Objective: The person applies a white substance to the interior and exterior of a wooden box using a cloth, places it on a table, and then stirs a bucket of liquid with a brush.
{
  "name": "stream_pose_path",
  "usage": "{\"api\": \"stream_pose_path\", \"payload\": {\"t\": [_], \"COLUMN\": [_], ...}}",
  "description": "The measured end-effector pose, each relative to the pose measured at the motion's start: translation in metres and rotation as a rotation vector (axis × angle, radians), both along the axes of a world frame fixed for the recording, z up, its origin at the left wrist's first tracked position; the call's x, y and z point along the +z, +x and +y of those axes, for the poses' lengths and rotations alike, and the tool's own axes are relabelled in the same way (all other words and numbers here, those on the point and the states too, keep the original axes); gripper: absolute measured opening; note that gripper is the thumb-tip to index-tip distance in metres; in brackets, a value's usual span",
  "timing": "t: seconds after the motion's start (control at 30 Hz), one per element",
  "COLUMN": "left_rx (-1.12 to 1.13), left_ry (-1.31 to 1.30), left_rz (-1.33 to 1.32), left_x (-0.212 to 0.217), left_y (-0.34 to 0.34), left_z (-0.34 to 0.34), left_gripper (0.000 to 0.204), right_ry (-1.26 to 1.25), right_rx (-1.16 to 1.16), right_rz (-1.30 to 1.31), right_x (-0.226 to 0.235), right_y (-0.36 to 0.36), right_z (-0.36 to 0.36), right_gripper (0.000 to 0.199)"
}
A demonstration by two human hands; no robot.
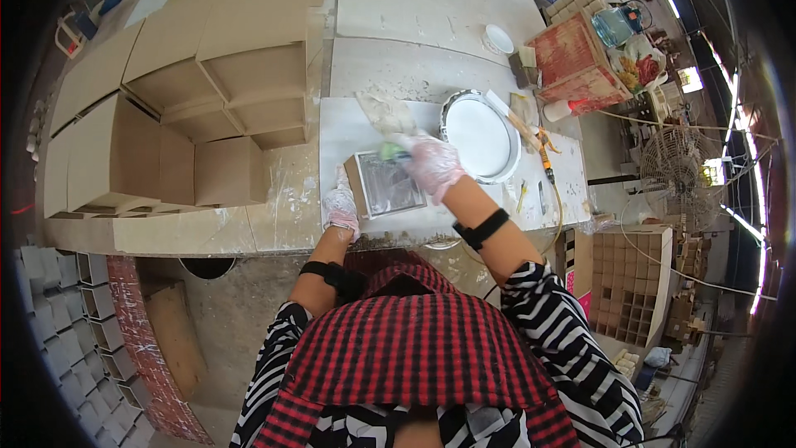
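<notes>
A small brown box with a wet, whitish-grey smeared top lies on the worktable before me. My left hand, in a thin smeared glove, holds the box by its left side. Over its upper right edge is my right hand, gloved too and blurred by motion, closed round a pale green sponge-like piece. Just right of that hand stands a round tub of white paste with a smeared rim. A brush-like tool with a wooden handle rests across the tub's right rim. Beyond the box lies a crumpled, pale wet cloth.
Stacked open cardboard boxes fill the table's left side. Far right are a white bowl, a red-painted crate and an orange-and-black tool with a hose. A standing fan and a divided carton stand beyond the table's right end.
</notes>
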State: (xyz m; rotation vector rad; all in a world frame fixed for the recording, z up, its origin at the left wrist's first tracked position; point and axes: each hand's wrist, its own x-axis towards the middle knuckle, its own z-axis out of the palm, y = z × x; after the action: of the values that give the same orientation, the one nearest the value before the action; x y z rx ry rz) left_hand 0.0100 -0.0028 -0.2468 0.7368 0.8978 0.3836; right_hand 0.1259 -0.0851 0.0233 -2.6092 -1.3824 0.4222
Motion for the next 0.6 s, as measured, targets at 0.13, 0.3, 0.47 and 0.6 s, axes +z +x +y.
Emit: {"api": "stream_pose_path", "payload": {"t": [0.13,0.3,0.47,0.6], "left_rx": [0.018,0.038,0.044,0.087], "left_ry": [-0.011,-0.007,-0.012,-0.01], "left_rz": [0.001,0.0,-0.018,-0.014], "left_x": [0.002,0.008,0.029,0.061], "left_y": [-0.003,-0.005,0.001,0.002], "left_z": [-0.001,0.0,0.001,0.006], "left_gripper": [0.05,0.05,0.049,0.049], "right_ry": [0.084,-0.028,0.176,0.341], "right_rx": [-0.195,-0.308,-0.469,-0.282], "right_rz": [0.04,0.217,0.106,0.298], "right_x": [-0.015,0.0,-0.002,-0.017], "right_y": [-0.004,-0.054,-0.052,-0.062], "right_z": [-0.058,-0.103,-0.096,-0.092], "right_gripper": [0.023,0.023,0.024,0.025]}}
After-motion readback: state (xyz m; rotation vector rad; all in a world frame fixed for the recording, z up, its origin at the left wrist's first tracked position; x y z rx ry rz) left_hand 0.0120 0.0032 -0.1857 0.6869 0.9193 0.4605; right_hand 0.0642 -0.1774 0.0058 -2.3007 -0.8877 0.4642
